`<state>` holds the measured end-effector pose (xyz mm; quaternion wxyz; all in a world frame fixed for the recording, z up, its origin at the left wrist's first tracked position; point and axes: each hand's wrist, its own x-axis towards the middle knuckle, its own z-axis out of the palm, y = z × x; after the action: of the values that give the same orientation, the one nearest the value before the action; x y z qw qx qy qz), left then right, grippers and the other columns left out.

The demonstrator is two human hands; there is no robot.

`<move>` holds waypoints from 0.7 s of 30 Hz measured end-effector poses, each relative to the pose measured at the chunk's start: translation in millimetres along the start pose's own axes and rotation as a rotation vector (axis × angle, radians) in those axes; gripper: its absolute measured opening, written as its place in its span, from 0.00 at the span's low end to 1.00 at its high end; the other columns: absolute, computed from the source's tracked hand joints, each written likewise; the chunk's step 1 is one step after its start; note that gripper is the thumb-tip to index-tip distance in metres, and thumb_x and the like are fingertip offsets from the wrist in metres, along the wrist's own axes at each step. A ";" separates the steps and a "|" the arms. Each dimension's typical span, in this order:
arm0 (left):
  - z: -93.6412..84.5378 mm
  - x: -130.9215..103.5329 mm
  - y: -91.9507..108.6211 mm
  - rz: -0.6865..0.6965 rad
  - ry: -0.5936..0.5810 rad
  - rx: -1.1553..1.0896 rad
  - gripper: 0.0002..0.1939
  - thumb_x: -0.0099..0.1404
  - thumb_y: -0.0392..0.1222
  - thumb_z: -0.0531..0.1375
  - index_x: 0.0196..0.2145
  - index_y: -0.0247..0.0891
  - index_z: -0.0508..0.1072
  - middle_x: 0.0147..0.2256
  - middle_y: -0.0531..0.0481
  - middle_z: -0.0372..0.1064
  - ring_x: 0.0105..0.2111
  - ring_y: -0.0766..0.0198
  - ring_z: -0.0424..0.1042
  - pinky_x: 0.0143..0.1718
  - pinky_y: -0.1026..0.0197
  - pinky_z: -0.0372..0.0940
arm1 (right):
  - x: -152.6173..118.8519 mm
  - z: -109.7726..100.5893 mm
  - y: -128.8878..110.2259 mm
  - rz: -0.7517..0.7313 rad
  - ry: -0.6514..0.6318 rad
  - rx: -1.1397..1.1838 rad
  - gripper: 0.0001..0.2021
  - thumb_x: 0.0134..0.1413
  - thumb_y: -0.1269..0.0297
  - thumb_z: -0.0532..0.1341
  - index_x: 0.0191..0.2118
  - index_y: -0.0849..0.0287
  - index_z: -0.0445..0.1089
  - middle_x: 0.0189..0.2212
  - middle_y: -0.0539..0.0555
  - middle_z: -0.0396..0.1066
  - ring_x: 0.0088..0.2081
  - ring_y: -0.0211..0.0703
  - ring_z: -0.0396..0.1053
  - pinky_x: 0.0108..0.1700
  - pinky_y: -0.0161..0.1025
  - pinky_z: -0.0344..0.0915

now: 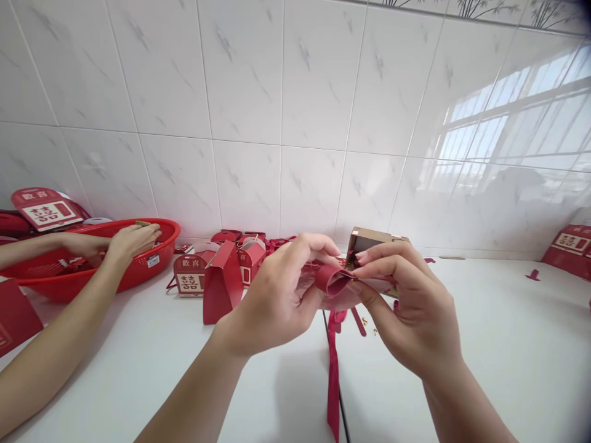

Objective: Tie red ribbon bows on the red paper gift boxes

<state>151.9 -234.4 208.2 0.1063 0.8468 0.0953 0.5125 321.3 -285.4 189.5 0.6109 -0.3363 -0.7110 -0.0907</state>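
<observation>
My left hand [277,301] is closed, thumb and fingers around one side of a red strap [329,284] bent into a loop. Opposite it, my right hand [410,307] pinches the strap's overlapping ends, where a tiny gold-coloured spot shows. Just below the loop is a pinkish, partly see-through piece [339,301], largely covered by my fingers. A dark red ribbon [333,381] hangs or lies below, beside a thin black line on the white tabletop. Small gold-coloured metal pieces [364,321] lie near a flat red strip [358,322] under my hands.
Behind my right hand stands an open cardboard box [401,236]. Several red gift boxes [223,284] are to the left. Another person's hands [132,241] reach into a red plastic basket [173,237]. More red boxes [570,251] stand far right, against the tiled wall [314,111].
</observation>
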 end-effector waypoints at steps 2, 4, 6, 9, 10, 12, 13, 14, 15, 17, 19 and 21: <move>0.6 -1.0 -1.1 -0.069 -0.009 -0.021 0.18 0.59 0.26 0.57 0.44 0.41 0.62 0.37 0.50 0.71 0.39 0.64 0.73 0.34 0.65 0.69 | -0.1 0.6 1.4 0.018 0.002 0.012 0.08 0.51 0.77 0.61 0.36 0.56 0.70 0.36 0.53 0.66 0.38 0.40 0.69 0.32 0.35 0.73; 0.3 -1.5 -1.6 -0.141 -0.023 -0.072 0.19 0.60 0.28 0.58 0.47 0.42 0.62 0.37 0.50 0.71 0.39 0.63 0.73 0.35 0.65 0.69 | 0.7 -1.0 4.5 0.036 -0.006 0.029 0.08 0.51 0.76 0.62 0.35 0.56 0.71 0.36 0.53 0.67 0.38 0.39 0.70 0.32 0.33 0.72; -0.5 -1.1 -1.0 -0.216 0.012 -0.133 0.21 0.61 0.31 0.59 0.49 0.43 0.61 0.37 0.50 0.71 0.37 0.64 0.74 0.35 0.64 0.70 | 2.3 -4.7 9.0 0.102 -0.026 0.046 0.11 0.50 0.73 0.64 0.40 0.54 0.72 0.39 0.53 0.70 0.41 0.41 0.70 0.34 0.34 0.72; -0.6 1.2 0.9 -0.295 0.141 -0.208 0.23 0.61 0.35 0.62 0.51 0.44 0.60 0.37 0.51 0.70 0.36 0.65 0.74 0.37 0.64 0.70 | 6.5 -12.3 16.3 0.298 -0.136 0.162 0.18 0.49 0.66 0.66 0.48 0.51 0.70 0.43 0.53 0.72 0.40 0.43 0.72 0.37 0.38 0.73; 0.0 2.0 0.9 -0.314 0.161 -0.230 0.23 0.61 0.36 0.62 0.51 0.45 0.60 0.37 0.51 0.70 0.36 0.65 0.73 0.36 0.63 0.70 | 8.4 -15.1 18.4 0.369 -0.201 0.240 0.18 0.50 0.64 0.66 0.49 0.51 0.70 0.41 0.53 0.73 0.38 0.43 0.73 0.36 0.39 0.74; 1.9 3.6 -1.0 -0.349 0.157 -0.236 0.24 0.60 0.38 0.62 0.52 0.46 0.59 0.40 0.50 0.70 0.39 0.63 0.73 0.38 0.62 0.70 | 13.3 -22.0 22.3 0.491 -0.313 0.397 0.14 0.52 0.60 0.64 0.45 0.53 0.72 0.36 0.53 0.75 0.35 0.43 0.74 0.34 0.41 0.74; 2.7 4.3 -3.0 -0.363 0.154 -0.207 0.26 0.60 0.38 0.63 0.53 0.46 0.59 0.43 0.49 0.69 0.42 0.62 0.72 0.41 0.60 0.70 | 16.0 -26.7 24.7 0.556 -0.341 0.438 0.13 0.53 0.58 0.63 0.44 0.54 0.72 0.33 0.52 0.75 0.34 0.43 0.74 0.34 0.41 0.74; 3.2 5.1 -5.2 -0.369 0.166 -0.161 0.27 0.58 0.39 0.64 0.53 0.46 0.59 0.46 0.48 0.68 0.44 0.60 0.71 0.44 0.58 0.69 | 18.6 -32.7 28.1 0.627 -0.333 0.434 0.14 0.52 0.57 0.64 0.43 0.55 0.73 0.32 0.53 0.75 0.32 0.43 0.74 0.32 0.41 0.73; 3.0 6.0 -7.5 -0.365 0.200 -0.112 0.29 0.56 0.39 0.65 0.54 0.45 0.60 0.48 0.47 0.67 0.47 0.59 0.69 0.47 0.57 0.67 | 20.7 -40.4 32.8 0.698 -0.290 0.383 0.15 0.50 0.56 0.64 0.42 0.57 0.73 0.31 0.53 0.75 0.31 0.43 0.73 0.31 0.39 0.72; 0.3 8.2 -10.3 -0.352 0.308 -0.056 0.29 0.54 0.39 0.67 0.52 0.44 0.61 0.45 0.48 0.68 0.46 0.60 0.69 0.48 0.57 0.66 | 21.7 -61.6 48.2 0.827 -0.123 0.174 0.17 0.45 0.54 0.67 0.39 0.59 0.75 0.29 0.53 0.74 0.27 0.42 0.72 0.25 0.36 0.69; -5.3 10.8 -9.3 -0.364 0.410 -0.080 0.23 0.55 0.38 0.66 0.48 0.43 0.65 0.35 0.52 0.70 0.37 0.64 0.71 0.40 0.61 0.68 | 16.5 -89.2 72.5 0.898 0.131 -0.093 0.16 0.40 0.55 0.69 0.34 0.61 0.76 0.25 0.52 0.73 0.22 0.39 0.69 0.20 0.34 0.65; -12.1 12.9 -5.0 -0.374 0.499 -0.116 0.18 0.56 0.36 0.65 0.44 0.40 0.68 0.27 0.56 0.68 0.28 0.68 0.70 0.30 0.66 0.66 | 5.3 -118.5 104.1 0.883 0.414 -0.249 0.15 0.36 0.56 0.71 0.29 0.62 0.74 0.18 0.50 0.67 0.17 0.39 0.64 0.16 0.36 0.60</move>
<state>146.8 -225.1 223.2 0.2200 0.6553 0.2434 0.6804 478.2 -268.7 193.2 0.6747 -0.6501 -0.3485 0.0273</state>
